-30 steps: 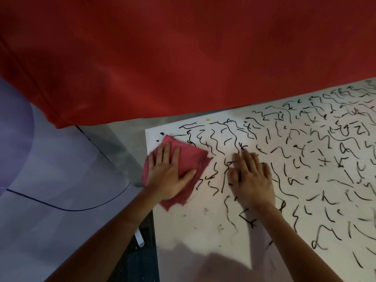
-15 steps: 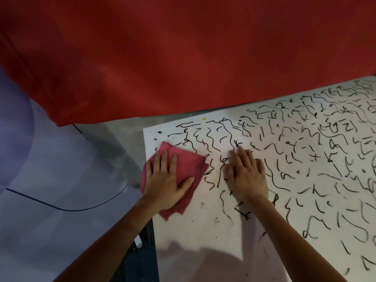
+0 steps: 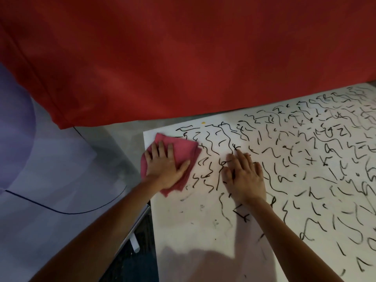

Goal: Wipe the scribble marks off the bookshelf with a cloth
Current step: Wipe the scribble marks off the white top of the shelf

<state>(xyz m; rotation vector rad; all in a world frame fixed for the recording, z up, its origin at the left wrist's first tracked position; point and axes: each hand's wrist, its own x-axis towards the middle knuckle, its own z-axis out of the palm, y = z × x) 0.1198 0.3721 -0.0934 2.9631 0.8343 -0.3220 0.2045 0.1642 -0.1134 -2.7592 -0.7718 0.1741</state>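
Observation:
A white bookshelf panel lies flat, covered in black scribble marks. A folded pink cloth sits at the panel's far left corner. My left hand presses flat on the cloth with straight fingers and the thumb spread to the right. My right hand lies flat on the panel just right of the cloth, fingers straight, over some marks. The strip near the panel's left edge below the cloth shows only faint smudges.
A large red fabric hangs across the top of the view, over the panel's far edge. Grey floor and a pale lilac sheet with a dark curved line lie to the left. A dark gap runs beside the panel's left edge.
My left hand slid the cloth down a little toward me, then up to the panel's far left corner. The right hand stayed flat in about the same place.

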